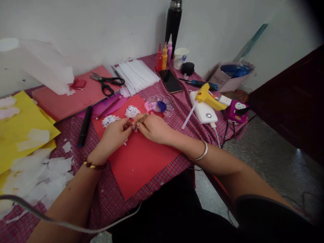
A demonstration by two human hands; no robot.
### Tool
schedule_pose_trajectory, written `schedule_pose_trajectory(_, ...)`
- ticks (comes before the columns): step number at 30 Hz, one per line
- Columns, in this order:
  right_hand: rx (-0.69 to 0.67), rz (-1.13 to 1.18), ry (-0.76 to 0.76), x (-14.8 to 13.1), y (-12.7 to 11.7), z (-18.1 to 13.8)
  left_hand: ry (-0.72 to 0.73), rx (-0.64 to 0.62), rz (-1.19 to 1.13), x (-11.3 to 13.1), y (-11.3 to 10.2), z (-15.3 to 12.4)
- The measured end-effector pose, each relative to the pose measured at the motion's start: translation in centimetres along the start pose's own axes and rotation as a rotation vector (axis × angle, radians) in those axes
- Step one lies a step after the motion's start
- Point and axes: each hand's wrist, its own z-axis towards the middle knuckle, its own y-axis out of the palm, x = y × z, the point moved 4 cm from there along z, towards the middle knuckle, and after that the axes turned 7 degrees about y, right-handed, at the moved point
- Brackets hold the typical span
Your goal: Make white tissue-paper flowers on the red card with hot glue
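Note:
Both my hands meet over a red paper sheet [141,162] on the checked tablecloth. My left hand [115,135] is closed, its fingertips pinching a small white piece I cannot make out. My right hand [152,127] is closed too, pinching the same small piece, with a thin brown stick-like thing [143,118] at its fingers. Two white paper flowers speckled with blue [132,111] [110,120] lie on the red sheet just beyond my fingers. A clear paint palette [160,104] with blue and pink paint sits behind the right hand.
Scissors [107,82] lie on a pink board at the back left, beside white strips [138,76]. A phone [170,81], paint bottles [164,57], a cup [180,57] and a black flask [173,23] stand at the back. A yellow glue gun [209,97] rests at right. Yellow paper [17,131] and white scraps [45,175] lie left.

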Motion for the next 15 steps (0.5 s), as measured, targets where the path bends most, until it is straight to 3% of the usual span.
schedule_pose_trajectory(5, 0.072, 0.211, 0.011, 0.5, -0.4, 0.4, 0.012, -0.015, -0.058, -0.2, 0.2, -0.1)
schedule_pose_trajectory(8, 0.155, 0.532, 0.138, 1.5, -0.8, 0.9, 0.037, 0.019, -0.093, -0.2, 0.1, 0.0)
schedule_pose_trajectory(11, 0.141, 0.827, 0.275, 1.9, -0.5, 1.0, 0.052, 0.063, -0.126, 0.3, -0.1, -0.2)
schedule_pose_trajectory(15, 0.111, 1.026, 0.382, 2.1, -0.3, 0.6, 0.042, 0.046, -0.094, 1.0, -0.3, -0.5)
